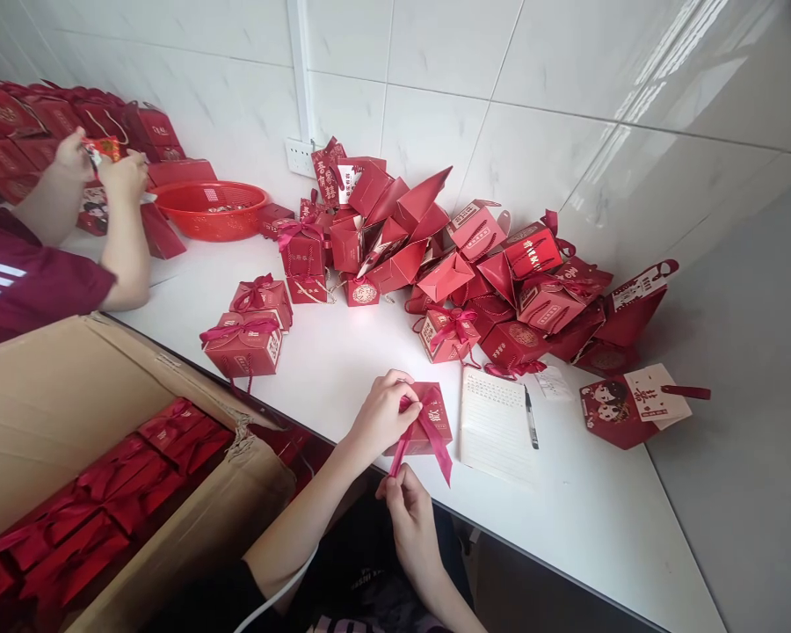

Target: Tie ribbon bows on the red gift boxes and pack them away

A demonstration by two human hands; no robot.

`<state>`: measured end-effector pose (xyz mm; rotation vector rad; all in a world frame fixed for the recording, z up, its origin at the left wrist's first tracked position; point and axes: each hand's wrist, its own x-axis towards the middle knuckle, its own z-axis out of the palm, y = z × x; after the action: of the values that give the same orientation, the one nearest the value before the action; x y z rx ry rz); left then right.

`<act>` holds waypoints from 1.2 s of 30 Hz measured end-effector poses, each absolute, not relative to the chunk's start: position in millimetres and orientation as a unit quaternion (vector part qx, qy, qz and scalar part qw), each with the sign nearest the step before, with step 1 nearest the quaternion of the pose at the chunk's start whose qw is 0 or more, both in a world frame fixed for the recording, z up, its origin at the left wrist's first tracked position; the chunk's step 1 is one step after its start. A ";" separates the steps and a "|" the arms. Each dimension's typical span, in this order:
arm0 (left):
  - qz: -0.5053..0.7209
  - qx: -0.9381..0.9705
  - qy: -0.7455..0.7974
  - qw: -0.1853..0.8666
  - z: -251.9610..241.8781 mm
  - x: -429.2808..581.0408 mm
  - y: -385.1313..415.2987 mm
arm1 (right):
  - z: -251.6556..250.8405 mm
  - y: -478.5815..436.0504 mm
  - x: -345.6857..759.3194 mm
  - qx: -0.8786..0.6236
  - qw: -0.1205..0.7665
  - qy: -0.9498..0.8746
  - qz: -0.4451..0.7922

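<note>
A small red gift box (433,424) with gold print sits at the table's front edge before me, a dark pink ribbon (439,447) across its top. My left hand (380,420) rests over the box's left side, thumb and fingers pinching the ribbon near its middle. Lower down, just off the table edge, my right hand (409,510) is closed on one ribbon tail and holds it taut toward me. The other tail hangs loose over the box's front right. My left fingers partly hide the place where the ribbon crosses.
An open notebook (494,431) and a pen (531,418) lie right of the box. Red boxes (514,343) are heaped along the wall. A cardboard carton (250,492) of ribboned boxes stands left. Beyond it, a co-worker's hands (124,176) hold a small packet near a red basket (211,224).
</note>
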<state>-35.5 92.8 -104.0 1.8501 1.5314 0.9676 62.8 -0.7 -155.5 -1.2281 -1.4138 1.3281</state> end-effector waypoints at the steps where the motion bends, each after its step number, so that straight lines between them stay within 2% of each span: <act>1: 0.361 0.688 0.569 0.271 -104.2 -35.4 93.1 | -155.4 -0.9 62.7 -0.487 0.411 -0.564 0.526; 5: 0.366 0.690 0.563 0.269 -104.9 -35.8 94.1 | -151.1 2.5 66.0 -0.469 0.388 -0.601 0.518; 13: 0.371 0.694 0.549 0.281 -104.8 -35.4 93.1 | -133.4 11.4 81.3 -0.423 0.287 -0.672 0.537; 18: 0.372 0.705 0.518 0.310 -106.0 -42.4 94.2 | -97.1 21.7 108.1 -0.371 0.134 -0.688 0.609; 19: 0.376 0.708 0.507 0.318 -107.0 -44.2 94.3 | -88.3 29.2 115.9 -0.387 0.134 -0.685 0.603; 20: 0.386 0.706 0.499 0.322 -108.2 -45.6 94.1 | -80.5 39.0 123.3 -0.419 0.176 -0.682 0.573; 22: 0.421 0.683 0.510 0.310 -110.6 -47.1 92.6 | -70.6 63.5 135.0 -0.515 0.312 -0.675 0.426; 23: 0.442 0.661 0.531 0.293 -111.5 -47.1 91.4 | -69.0 76.5 138.2 -0.554 0.346 -0.674 0.344; 26: 0.465 0.592 0.614 0.239 -111.6 -46.1 87.4 | -75.0 107.5 136.8 -0.590 0.338 -0.698 0.225; 32: 0.384 0.610 0.650 0.240 -106.5 -45.1 84.8 | -90.4 115.6 115.5 -0.617 0.276 -0.696 0.243; 36: 0.386 0.599 0.653 0.258 -108.5 -42.4 83.9 | -98.1 108.2 114.0 -0.583 0.334 -0.681 0.290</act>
<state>-42.4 83.9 -108.5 1.6237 1.7706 1.0455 114.0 108.2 -98.1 -1.5222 -1.7776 0.7579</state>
